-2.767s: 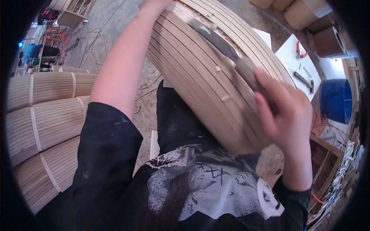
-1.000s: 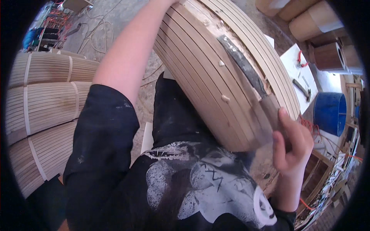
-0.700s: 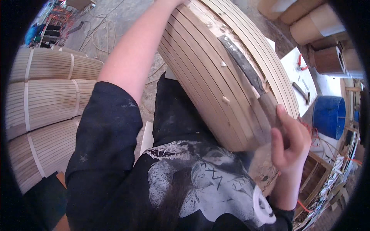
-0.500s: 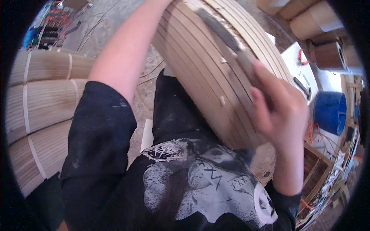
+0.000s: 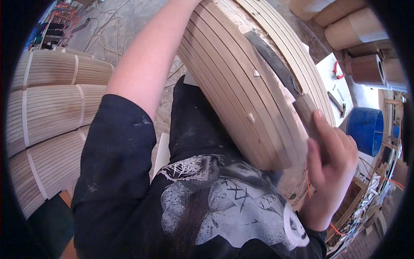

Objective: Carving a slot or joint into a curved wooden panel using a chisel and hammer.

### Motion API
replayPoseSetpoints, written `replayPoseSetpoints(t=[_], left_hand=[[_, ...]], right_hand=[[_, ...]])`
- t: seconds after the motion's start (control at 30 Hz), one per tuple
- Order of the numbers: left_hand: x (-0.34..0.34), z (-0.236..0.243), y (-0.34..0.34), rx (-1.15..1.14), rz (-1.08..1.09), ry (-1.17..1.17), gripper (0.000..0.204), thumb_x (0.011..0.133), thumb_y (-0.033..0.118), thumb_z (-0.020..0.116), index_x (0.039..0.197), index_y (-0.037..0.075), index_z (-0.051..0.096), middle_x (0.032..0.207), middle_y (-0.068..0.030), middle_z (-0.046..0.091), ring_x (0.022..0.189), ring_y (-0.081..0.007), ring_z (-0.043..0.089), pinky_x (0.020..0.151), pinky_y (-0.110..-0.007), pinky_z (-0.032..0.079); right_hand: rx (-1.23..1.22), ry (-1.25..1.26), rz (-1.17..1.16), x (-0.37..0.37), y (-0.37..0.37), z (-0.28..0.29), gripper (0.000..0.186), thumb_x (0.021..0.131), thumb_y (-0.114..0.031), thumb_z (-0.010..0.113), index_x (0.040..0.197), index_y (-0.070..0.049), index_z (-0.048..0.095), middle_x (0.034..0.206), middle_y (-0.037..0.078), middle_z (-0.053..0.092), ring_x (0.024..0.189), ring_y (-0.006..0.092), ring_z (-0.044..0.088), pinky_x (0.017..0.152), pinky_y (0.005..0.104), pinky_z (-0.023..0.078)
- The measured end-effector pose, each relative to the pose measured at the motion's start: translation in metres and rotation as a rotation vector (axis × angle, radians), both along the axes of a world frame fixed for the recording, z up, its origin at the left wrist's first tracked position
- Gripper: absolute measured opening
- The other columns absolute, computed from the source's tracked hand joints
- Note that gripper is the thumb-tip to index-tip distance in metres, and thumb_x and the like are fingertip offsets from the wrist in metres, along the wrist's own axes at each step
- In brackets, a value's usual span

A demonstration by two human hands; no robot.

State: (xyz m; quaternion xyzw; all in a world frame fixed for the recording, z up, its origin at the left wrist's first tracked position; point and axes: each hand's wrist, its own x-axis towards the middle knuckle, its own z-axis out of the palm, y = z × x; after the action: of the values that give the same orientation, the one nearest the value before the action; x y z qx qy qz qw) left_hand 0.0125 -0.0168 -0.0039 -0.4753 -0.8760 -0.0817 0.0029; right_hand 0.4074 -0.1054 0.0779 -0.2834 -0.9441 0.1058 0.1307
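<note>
A roll of grooved, pale wooden slat sheet (image 5: 224,77) slants across my lap. My right hand (image 5: 334,151) is closed round the brown handle of a tool with a long, flat dark blade (image 5: 274,60); whether it is a file or a knife I cannot tell. The blade lies along the ragged pale gap between the roll's slatted surface and another slatted strip (image 5: 284,39) on its far right side. Two small whitish bits (image 5: 256,73) stick to the slats. My left forearm (image 5: 148,60) reaches to the roll's upper end, where the hand passes beyond the top edge.
Strapped slatted rolls (image 5: 51,112) are stacked at the left. On the right, a white board (image 5: 340,82) carries red-handled pliers (image 5: 337,71) and a hammer (image 5: 336,103), near a blue drum (image 5: 364,127). More rolls (image 5: 353,30) stand at the far right; cords lie on the floor.
My right hand has drawn the tool down and to the right along the gap. The roll and my left arm have shifted slightly to the right.
</note>
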Motion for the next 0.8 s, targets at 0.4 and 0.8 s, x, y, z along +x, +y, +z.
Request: replayPoseSetpoints(t=[0.4,0.8], left_hand=[[0.002,0.007,-0.001,-0.016,0.039,-0.056,0.040,0.098,0.028,0.042,0.120,0.006,0.067,0.126,-0.0249,0.064,0.119,-0.0441,0.060,0.100,-0.055,0.048],[-0.029,0.000,-0.017,0.085,-0.179,-0.272,0.051,0.101,0.037,0.031,0.126,0.005,0.062,0.132,-0.0236,0.061,0.126,-0.0450,0.054,0.107,-0.055,0.041]], right_hand=[[0.055,0.179,0.012,-0.013,0.008,-0.052,0.045,0.079,-0.014,0.073,0.124,-0.012,0.070,0.067,0.007,0.056,0.057,0.0263,0.054,0.056,0.0376,0.042],[0.016,0.028,0.043,-0.001,0.009,-0.022,0.047,0.077,-0.011,0.073,0.124,-0.012,0.070,0.064,0.007,0.052,0.054,0.0264,0.052,0.056,0.0386,0.039]])
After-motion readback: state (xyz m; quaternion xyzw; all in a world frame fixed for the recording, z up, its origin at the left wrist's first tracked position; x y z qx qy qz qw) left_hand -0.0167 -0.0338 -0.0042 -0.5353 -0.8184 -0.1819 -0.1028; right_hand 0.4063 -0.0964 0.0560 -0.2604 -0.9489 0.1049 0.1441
